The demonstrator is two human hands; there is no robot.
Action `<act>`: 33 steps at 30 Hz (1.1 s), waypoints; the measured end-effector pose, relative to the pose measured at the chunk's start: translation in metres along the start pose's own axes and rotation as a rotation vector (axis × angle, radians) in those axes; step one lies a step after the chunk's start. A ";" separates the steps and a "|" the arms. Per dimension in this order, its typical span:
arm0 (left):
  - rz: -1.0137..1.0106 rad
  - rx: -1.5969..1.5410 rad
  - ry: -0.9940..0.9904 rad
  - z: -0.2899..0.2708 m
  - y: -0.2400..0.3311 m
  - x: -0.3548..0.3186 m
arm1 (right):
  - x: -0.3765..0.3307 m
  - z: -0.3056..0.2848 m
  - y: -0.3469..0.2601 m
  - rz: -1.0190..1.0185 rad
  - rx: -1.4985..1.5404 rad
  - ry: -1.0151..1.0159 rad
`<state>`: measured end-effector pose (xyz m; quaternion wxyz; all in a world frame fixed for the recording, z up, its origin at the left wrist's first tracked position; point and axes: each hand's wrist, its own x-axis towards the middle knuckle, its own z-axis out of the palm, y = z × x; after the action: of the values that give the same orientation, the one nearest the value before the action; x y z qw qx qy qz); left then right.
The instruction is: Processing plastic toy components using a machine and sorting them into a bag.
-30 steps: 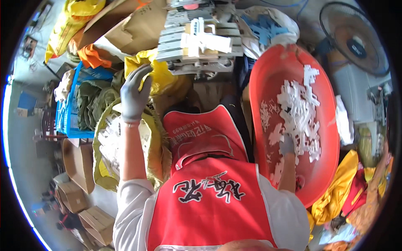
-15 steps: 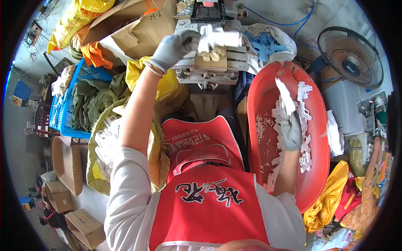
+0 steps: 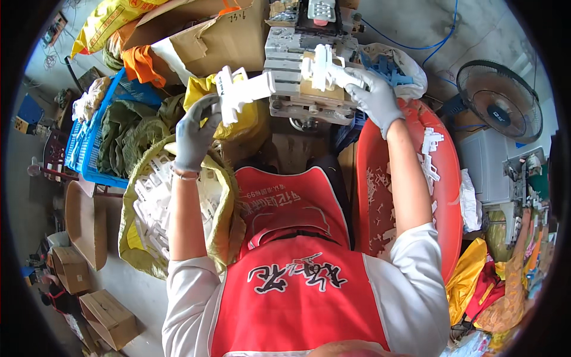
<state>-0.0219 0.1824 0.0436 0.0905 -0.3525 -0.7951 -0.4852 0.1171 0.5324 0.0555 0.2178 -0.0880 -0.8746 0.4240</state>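
Observation:
My left hand (image 3: 199,134), in a grey glove, is closed round one end of a white plastic toy pistol (image 3: 245,94). It holds this piece in the air left of the machine's slotted metal bed (image 3: 282,77). My right hand (image 3: 377,98), gloved too, grips a second white toy pistol (image 3: 323,68) by its handle end. That piece is over a pale block (image 3: 318,93) on the bed; whether it is seated there I cannot tell. Below my left hand, a yellow woven sack (image 3: 233,241) holds many white pieces (image 3: 151,208).
At right, a red tub (image 3: 449,208) holds more white pistols and small scraps. Behind it are a bag (image 3: 418,83) of blue pieces and a standing fan (image 3: 498,98). A blue crate (image 3: 92,169) with dark cloth and a cardboard box (image 3: 232,44) stand at left.
My left hand has moved away from the bed, down and left, with a toy pistol. My right hand has risen from the red tub to the bed with another.

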 end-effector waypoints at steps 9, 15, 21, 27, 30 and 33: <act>-0.133 -0.175 0.075 -0.009 -0.017 -0.058 | 0.002 0.004 -0.009 -0.155 -0.259 -0.134; -0.130 0.094 0.251 -0.042 -0.006 -0.106 | -0.039 -0.003 -0.039 -0.410 -0.443 0.142; -0.436 0.426 0.531 -0.116 -0.015 -0.208 | -0.115 -0.001 0.047 -0.055 -0.315 -0.019; -0.617 0.585 0.509 -0.195 -0.106 -0.305 | -0.211 -0.024 0.166 0.150 -0.239 0.140; -0.561 0.338 0.603 -0.216 -0.121 -0.318 | -0.253 -0.035 0.181 0.479 -0.302 0.152; -0.482 0.841 0.348 -0.181 -0.086 -0.242 | -0.299 -0.040 0.214 0.605 -0.398 0.242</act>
<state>0.0640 -0.1075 -0.0419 0.2411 -0.0063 -0.9533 -0.1820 0.3949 0.5930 -0.1818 0.1630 -0.4323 -0.8424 0.2774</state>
